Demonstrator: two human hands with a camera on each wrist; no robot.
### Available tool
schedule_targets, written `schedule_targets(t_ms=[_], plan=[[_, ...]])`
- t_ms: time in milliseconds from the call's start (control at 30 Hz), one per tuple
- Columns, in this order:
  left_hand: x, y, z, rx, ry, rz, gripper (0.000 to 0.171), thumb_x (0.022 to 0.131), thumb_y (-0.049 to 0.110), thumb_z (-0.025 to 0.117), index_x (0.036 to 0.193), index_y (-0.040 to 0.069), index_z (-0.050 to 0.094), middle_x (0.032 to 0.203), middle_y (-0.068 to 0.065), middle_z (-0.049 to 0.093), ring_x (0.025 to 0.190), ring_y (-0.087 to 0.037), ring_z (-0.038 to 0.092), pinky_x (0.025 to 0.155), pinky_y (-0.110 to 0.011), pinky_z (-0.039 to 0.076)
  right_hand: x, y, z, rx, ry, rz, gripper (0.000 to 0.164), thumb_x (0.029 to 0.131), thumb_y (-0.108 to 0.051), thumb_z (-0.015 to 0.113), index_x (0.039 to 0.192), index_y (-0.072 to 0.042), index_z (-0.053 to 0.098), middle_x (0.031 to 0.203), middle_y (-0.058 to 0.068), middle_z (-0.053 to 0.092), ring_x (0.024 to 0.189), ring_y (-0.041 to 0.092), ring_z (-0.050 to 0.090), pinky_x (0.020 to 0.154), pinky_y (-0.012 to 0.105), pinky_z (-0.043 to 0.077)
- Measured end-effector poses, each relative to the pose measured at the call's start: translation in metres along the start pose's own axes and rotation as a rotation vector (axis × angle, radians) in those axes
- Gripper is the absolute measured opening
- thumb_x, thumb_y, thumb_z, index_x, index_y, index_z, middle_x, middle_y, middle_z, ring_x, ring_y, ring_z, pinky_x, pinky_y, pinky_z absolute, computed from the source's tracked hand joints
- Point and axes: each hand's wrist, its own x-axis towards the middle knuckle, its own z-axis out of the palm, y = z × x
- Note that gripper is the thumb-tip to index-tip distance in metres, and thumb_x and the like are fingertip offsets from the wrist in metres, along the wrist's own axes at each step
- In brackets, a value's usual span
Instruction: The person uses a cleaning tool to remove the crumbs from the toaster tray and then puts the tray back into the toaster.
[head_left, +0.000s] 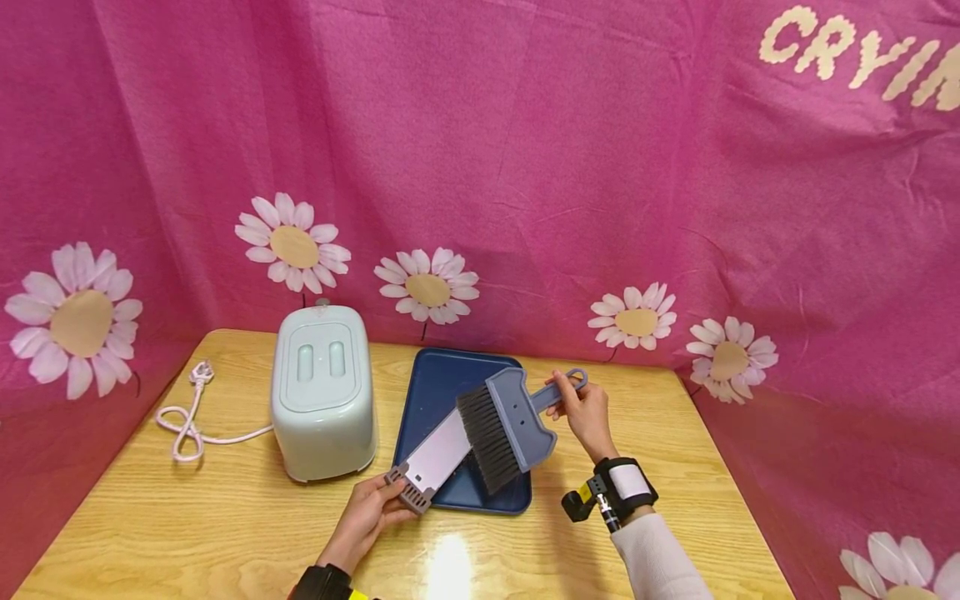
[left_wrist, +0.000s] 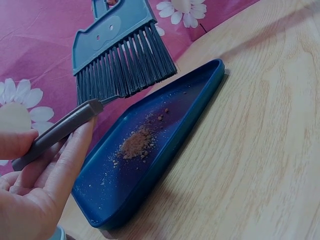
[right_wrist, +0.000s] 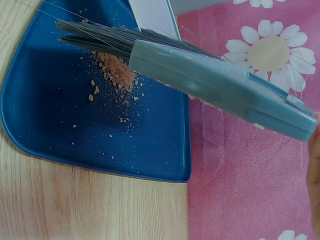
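Note:
My left hand (head_left: 366, 510) pinches the grey slotted end of a toaster crumb tray (head_left: 444, 450), thumb on top and fingers beneath. This flat metal tray is held slanted over a dark blue tray (head_left: 442, 375) on the table. By its handle, my right hand (head_left: 588, 418) grips a blue-grey hand brush (head_left: 525, 417) with dark bristles. In the head view the bristles overlap the crumb tray's far end and hide it. Brown crumbs (left_wrist: 137, 144) lie in a small heap on the blue tray, with finer bits scattered around, also visible in the right wrist view.
Left of the blue tray stands a pale mint toaster (head_left: 322, 392) with its lid on. Its white cord and plug (head_left: 187, 425) lie looped on the wooden table (head_left: 247, 533). A pink flowered cloth (head_left: 510, 167) hangs behind and along both sides.

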Motion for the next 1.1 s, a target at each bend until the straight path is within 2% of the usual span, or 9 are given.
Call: schedule_targets(t_ms=[133,233,267,367,467,500,667,1100], plan=[[0.0,0.0,0.0,-0.002,-0.01,0.011,0.038,0.099,-0.004,0.039,0.129,-0.028,0.033,0.112,-0.033,0.06,0.087,-0.024,0.065,0.074,-0.04,0.057,0.007,0.021,0.0,-0.01,0.046,-0.027,0.035,0.099,-0.015,0.053,0.094,0.017,0.066,0.061,0.023,0.063,0.043,0.008,0.058,0.045,0.023,0.052],[0.0,0.0,0.0,-0.004,-0.012,0.013,0.039,0.099,-0.003,0.039,0.129,-0.027,0.033,0.112,-0.032,0.06,0.087,-0.024,0.065,0.075,-0.041,0.057,0.007,0.028,0.001,-0.001,0.081,-0.108,0.04,0.099,-0.021,0.054,0.09,0.016,0.067,0.055,0.015,0.062,0.042,0.008,0.057,0.043,0.023,0.051],[0.0,0.001,0.0,-0.005,-0.011,0.012,0.039,0.099,-0.003,0.04,0.129,-0.027,0.033,0.112,-0.032,0.06,0.088,-0.024,0.065,0.076,-0.042,0.057,0.01,0.037,0.0,0.038,0.078,-0.155,0.039,0.098,-0.023,0.056,0.089,0.013,0.068,0.054,0.012,0.062,0.041,0.008,0.057,0.041,0.022,0.05],[0.0,0.001,0.0,-0.006,-0.004,0.012,0.039,0.099,-0.003,0.041,0.13,-0.026,0.034,0.113,-0.034,0.059,0.088,-0.024,0.065,0.076,-0.042,0.057,0.009,0.039,0.0,0.065,0.103,-0.186,0.041,0.097,-0.025,0.057,0.086,0.013,0.068,0.052,0.009,0.061,0.041,0.006,0.056,0.04,0.024,0.05],[-0.001,0.002,0.0,-0.007,0.008,0.013,0.039,0.099,-0.003,0.04,0.13,-0.026,0.034,0.116,-0.037,0.057,0.088,-0.024,0.065,0.075,-0.042,0.057,0.008,0.038,0.0,0.045,0.137,-0.127,0.039,0.098,-0.022,0.056,0.087,0.014,0.068,0.053,0.012,0.062,0.041,0.004,0.056,0.041,0.026,0.051],[-0.001,0.002,0.0,-0.006,0.014,0.013,0.039,0.099,-0.003,0.04,0.13,-0.026,0.034,0.116,-0.038,0.056,0.088,-0.024,0.065,0.075,-0.042,0.057,0.005,0.03,0.001,0.01,0.158,-0.073,0.041,0.098,-0.02,0.055,0.087,0.017,0.066,0.053,0.015,0.062,0.041,0.004,0.056,0.043,0.028,0.053],[-0.001,0.002,0.0,-0.005,0.048,0.012,0.038,0.099,-0.004,0.04,0.13,-0.026,0.035,0.117,-0.038,0.055,0.088,-0.025,0.065,0.075,-0.043,0.057,0.003,0.026,0.0,-0.009,0.18,0.053,0.042,0.099,-0.021,0.053,0.094,0.019,0.065,0.056,0.018,0.063,0.04,0.002,0.055,0.045,0.023,0.052],[-0.001,0.0,-0.003,-0.008,0.056,0.04,0.038,0.099,-0.004,0.039,0.129,-0.026,0.034,0.112,-0.035,0.059,0.084,-0.023,0.065,0.073,-0.042,0.057,-0.001,0.032,-0.003,-0.002,0.183,0.076,0.04,0.1,-0.019,0.052,0.093,0.018,0.065,0.055,0.01,0.064,0.041,0.002,0.056,0.045,0.022,0.053]])
